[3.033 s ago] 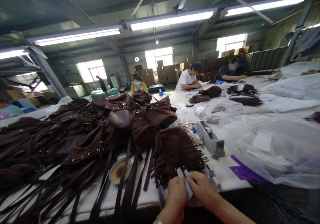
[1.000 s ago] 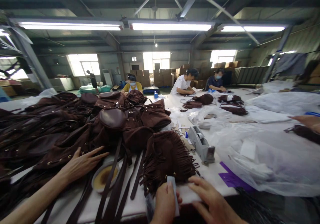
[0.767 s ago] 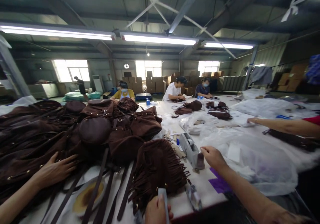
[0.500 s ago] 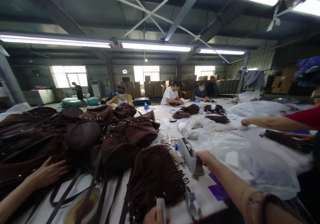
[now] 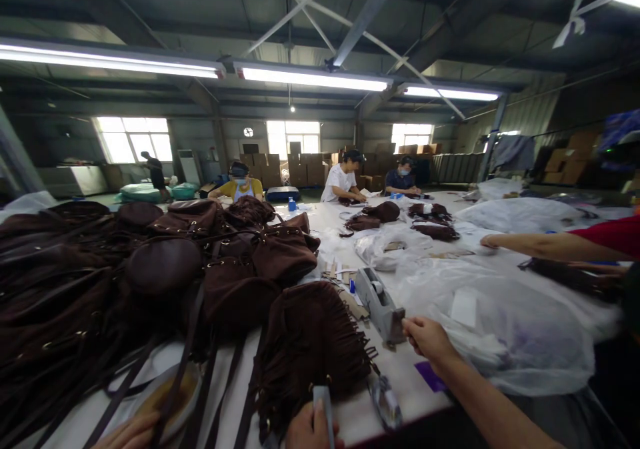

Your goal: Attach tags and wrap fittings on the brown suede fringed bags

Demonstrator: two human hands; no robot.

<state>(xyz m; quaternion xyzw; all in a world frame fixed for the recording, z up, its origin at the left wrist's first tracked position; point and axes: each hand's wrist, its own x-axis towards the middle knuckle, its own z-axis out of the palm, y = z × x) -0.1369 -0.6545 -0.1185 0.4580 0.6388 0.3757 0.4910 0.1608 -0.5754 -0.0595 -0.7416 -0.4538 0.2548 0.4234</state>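
At the bottom centre, my left hand (image 5: 306, 427) is closed around a narrow grey object (image 5: 324, 412), held upright in front of a dark brown fringed bag (image 5: 313, 335). My right hand (image 5: 430, 339) has its fingers pinched together just right of the near end of a grey tape dispenser (image 5: 377, 305); what they hold is too small to make out. Brown bags (image 5: 240, 299) with straps and metal eyelets are heaped on the left. Between the fringed bag and my right arm lies a small clear packet (image 5: 385, 401).
Another person's hand (image 5: 133, 432) is among straps beside a round dish (image 5: 173, 395) at lower left. Plastic bags (image 5: 505, 322) cover the right side of the table (image 5: 325, 212). A red-sleeved arm (image 5: 550, 243) reaches in from the right; several people work farther back.
My right hand has shifted slightly right and down, off the dispenser's end. The other person's hand at left has moved down from the bag heap. The view has tilted slightly.
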